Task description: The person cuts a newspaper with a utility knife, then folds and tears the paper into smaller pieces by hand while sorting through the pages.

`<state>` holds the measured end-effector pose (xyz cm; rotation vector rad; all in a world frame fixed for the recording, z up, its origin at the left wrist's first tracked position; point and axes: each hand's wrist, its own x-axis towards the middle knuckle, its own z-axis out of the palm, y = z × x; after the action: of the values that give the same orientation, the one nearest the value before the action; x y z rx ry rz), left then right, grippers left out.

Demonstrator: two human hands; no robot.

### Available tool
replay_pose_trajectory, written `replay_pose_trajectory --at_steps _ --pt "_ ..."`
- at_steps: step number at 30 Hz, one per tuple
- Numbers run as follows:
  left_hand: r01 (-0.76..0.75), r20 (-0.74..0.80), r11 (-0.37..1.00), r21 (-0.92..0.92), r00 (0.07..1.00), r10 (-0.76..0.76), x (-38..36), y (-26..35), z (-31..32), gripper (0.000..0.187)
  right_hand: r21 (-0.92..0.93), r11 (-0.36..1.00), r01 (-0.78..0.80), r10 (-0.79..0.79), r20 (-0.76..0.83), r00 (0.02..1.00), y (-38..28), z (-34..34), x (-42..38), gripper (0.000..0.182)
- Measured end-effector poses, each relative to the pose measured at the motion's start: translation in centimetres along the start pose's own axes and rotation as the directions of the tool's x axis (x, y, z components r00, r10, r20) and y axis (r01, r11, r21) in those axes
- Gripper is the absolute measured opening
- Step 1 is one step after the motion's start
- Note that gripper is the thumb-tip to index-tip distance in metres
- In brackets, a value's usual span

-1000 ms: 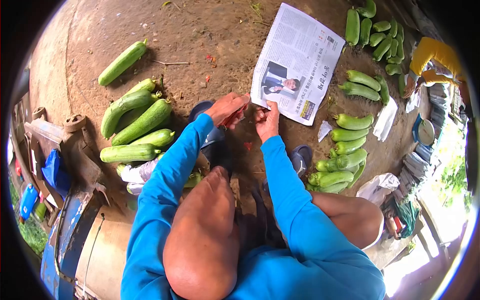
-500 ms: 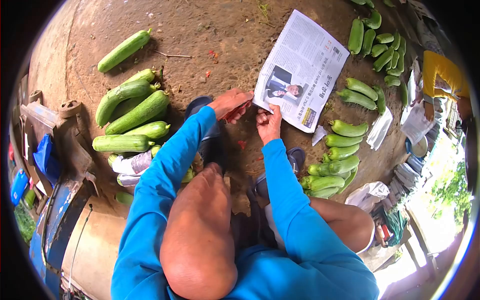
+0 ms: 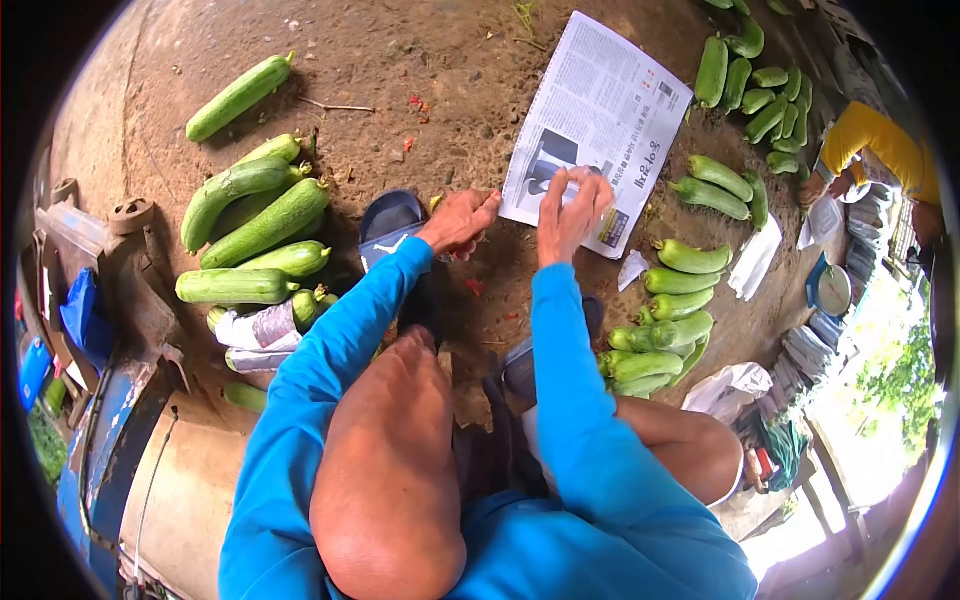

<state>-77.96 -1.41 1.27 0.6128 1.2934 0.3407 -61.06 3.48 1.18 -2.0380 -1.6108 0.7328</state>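
Note:
A folded newspaper [image 3: 585, 90] lies on the dirt ground ahead of me, with print and a photo on its upper face. My left hand [image 3: 460, 224] is closed, its fingertips pinched at the paper's near left corner. Something small and red shows under that palm, too hidden to name. Over the lower part of the newspaper is my right hand [image 3: 574, 212], its fingers bent and apart, covering part of the photo; nothing shows in it. Long green zucchini [image 3: 265, 225] are piled left of my hands, and more zucchini [image 3: 690, 257] lie to the right.
One zucchini [image 3: 240, 98] lies alone at the upper left. Paper-wrapped zucchini [image 3: 262, 330] sit beside my left forearm. At the right, a person in a yellow sleeve [image 3: 868, 135] handles a pale sheet. A white plastic bag [image 3: 728, 388] and stacked newspapers [image 3: 805, 355] stand near my right knee.
My right hand has moved up from the newspaper's near edge onto its photo, its fingers opening. My left hand stays at the corner. The other person's hand has shifted toward the zucchini.

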Motion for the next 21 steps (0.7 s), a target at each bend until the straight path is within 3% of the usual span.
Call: replay_pose_trajectory --at_steps 1,2,4,8,13,21 --pt "-0.017 -0.015 1.0 0.01 1.0 0.017 0.0 0.1 0.2 0.05 0.05 0.991 0.123 -0.113 -0.164 0.98 0.3 1.3 1.0 0.033" --pt "-0.032 -0.027 0.999 0.02 0.999 0.032 -0.1 0.2 0.4 0.051 0.052 0.992 0.117 -0.107 -0.161 0.981 0.7 2.6 1.4 0.033" --pt "-0.034 -0.039 0.998 0.058 0.999 0.037 0.2 0.4 0.1 0.053 -0.369 0.909 0.192 -0.264 -0.155 0.952 2.5 5.3 1.7 0.036" --pt "-0.03 -0.008 0.989 0.147 0.999 0.032 0.2 0.7 -0.5 0.05 -0.338 0.904 0.264 -0.331 -0.159 0.93 2.8 5.9 0.8 0.045" --pt "-0.015 -0.046 0.983 0.186 0.999 0.025 -0.4 0.8 -0.5 0.05 -0.34 0.909 0.242 -0.306 -0.148 0.94 3.0 6.0 1.0 0.046" --pt "-0.012 -0.054 0.997 0.075 0.998 0.016 2.0 1.2 -0.8 0.05 -0.33 0.916 0.23 -0.285 -0.128 0.95 3.5 6.1 0.9 0.047"
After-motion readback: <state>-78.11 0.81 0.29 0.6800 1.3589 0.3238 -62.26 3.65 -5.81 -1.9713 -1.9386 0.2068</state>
